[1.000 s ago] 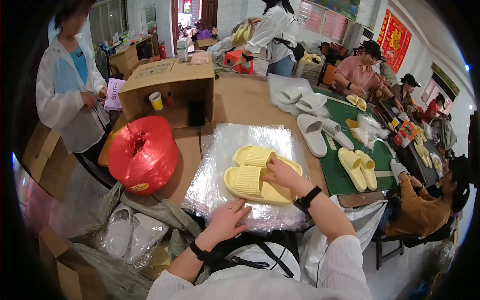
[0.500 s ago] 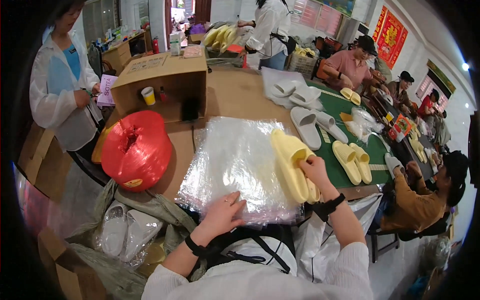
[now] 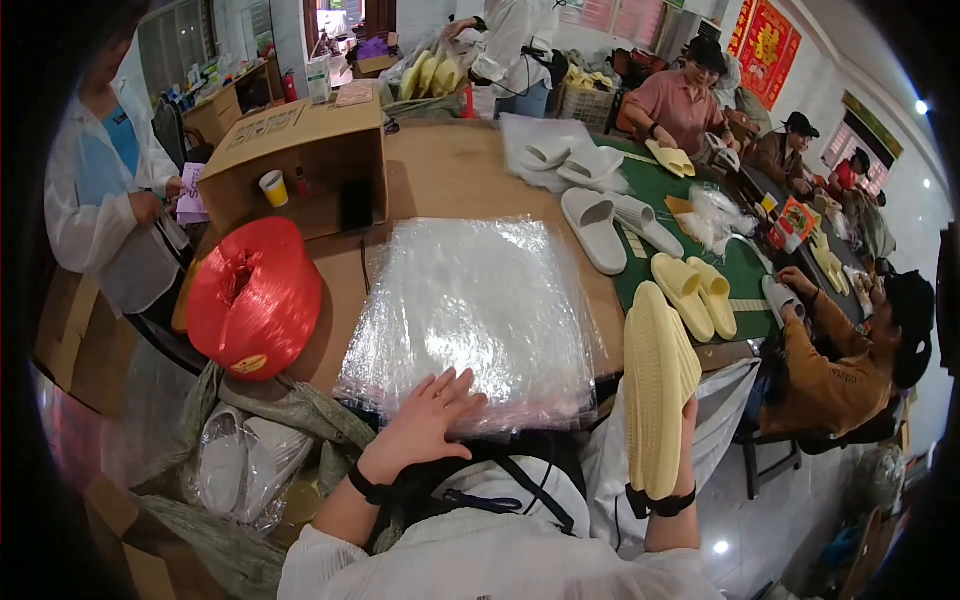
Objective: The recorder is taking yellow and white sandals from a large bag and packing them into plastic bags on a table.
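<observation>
yellow slippers (image 3: 656, 400): near right, unbagged | r hand (image 3: 690, 412) gripping them | l hand (image 3: 428, 415) open at clear bag stack's (image 3: 462, 300) near edge | bagged: grey pr (image 3: 262, 470) near left | loose: 2nd yellow pr (image 3: 684, 296) far right

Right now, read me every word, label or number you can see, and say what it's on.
I don't copy wording; writing shows here:
Red wall banner: gold writing.
Purple sheet: letters, partly blurred.
Cardboard box: print, too blurred.
Red roll: yellow label, too small.
Brown shirt: lettering, too blurred.
</observation>
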Available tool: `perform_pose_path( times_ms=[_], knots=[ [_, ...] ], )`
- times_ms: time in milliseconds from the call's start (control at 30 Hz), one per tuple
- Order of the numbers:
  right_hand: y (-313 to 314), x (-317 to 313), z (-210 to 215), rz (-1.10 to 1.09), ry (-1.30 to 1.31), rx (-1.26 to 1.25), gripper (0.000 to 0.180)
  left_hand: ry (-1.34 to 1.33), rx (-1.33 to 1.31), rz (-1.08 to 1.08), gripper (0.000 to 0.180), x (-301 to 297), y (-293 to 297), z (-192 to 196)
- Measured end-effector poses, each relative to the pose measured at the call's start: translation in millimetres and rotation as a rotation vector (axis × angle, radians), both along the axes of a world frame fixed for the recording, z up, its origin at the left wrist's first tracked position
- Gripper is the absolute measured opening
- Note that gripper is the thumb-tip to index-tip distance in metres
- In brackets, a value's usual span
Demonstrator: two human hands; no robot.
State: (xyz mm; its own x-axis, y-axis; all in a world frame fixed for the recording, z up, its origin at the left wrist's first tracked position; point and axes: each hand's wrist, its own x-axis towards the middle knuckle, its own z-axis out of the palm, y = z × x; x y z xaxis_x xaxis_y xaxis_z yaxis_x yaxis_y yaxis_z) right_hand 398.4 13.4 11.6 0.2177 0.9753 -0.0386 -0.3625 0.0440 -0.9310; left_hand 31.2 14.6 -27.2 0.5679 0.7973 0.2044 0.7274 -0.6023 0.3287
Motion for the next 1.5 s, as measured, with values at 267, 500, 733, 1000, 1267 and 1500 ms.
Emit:
perform_pose_path(
  times_ms=[267, 500, 733, 1000, 1267, 1500],
  knots=[
    [-3, 8, -4, -0.074, 0.178, 0.017, 0.028, -0.358, -0.320, 0.112, 0.038, 4, -8, 1],
    [-4, 22, -30, -0.070, -0.202, 0.103, 0.044, -0.018, -0.094, 0.041, 0.071, 16, -17, 7],
    [-1, 0, -13, -0.138, -0.034, 0.095, 0.024, -0.038, -0.050, 0.072, 0.054, 17, -23, -5],
    [-5, 0, -21, -0.179, -0.046, 0.119, 0.023, -0.669, -0.323, 0.231, 0.025, 10, 0, 25],
    [-3, 2, -21, -0.126, -0.090, 0.150, 0.024, 0.242, -0.036, 0.015, 0.058, 29, -33, -9],
    [-3, 4, -26, -0.133, -0.046, 0.142, 0.027, -0.469, -0.494, 0.159, 0.032, 5, 1, 32]
  ],
)
